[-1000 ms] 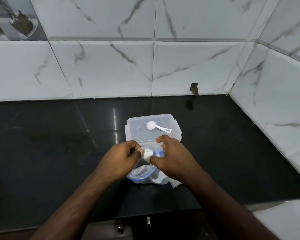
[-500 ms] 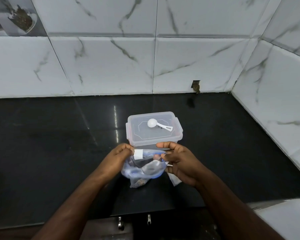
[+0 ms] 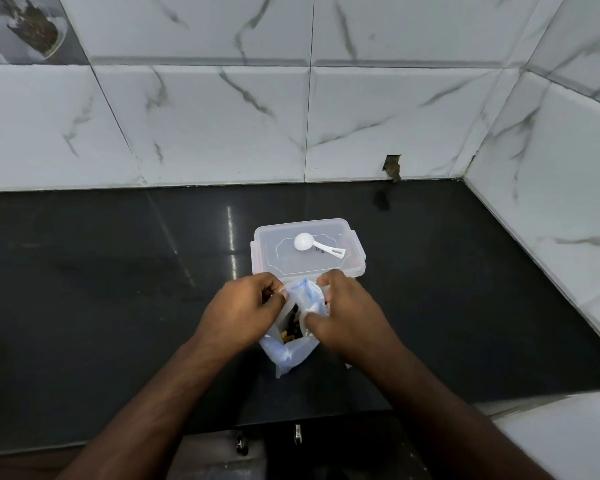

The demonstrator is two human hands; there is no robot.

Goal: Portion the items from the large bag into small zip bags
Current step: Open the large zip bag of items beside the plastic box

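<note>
Plastic bag [image 3: 293, 348] upright on counter [image 3: 118, 289], mouth up; left hand [image 3: 243, 311] and right hand [image 3: 343, 315] pinch its rim apart. Box [image 3: 305, 268] touches behind.

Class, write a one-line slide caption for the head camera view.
Both hands, left hand and right hand, pull open a plastic bag before a lidded container bearing a white scoop.

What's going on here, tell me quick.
A person is holding a clear plastic bag over the black counter, the left hand and right hand each gripping a side of its mouth. Small dark and orange bits show inside. Behind sits a lidded plastic container with a white scoop on top.
</note>
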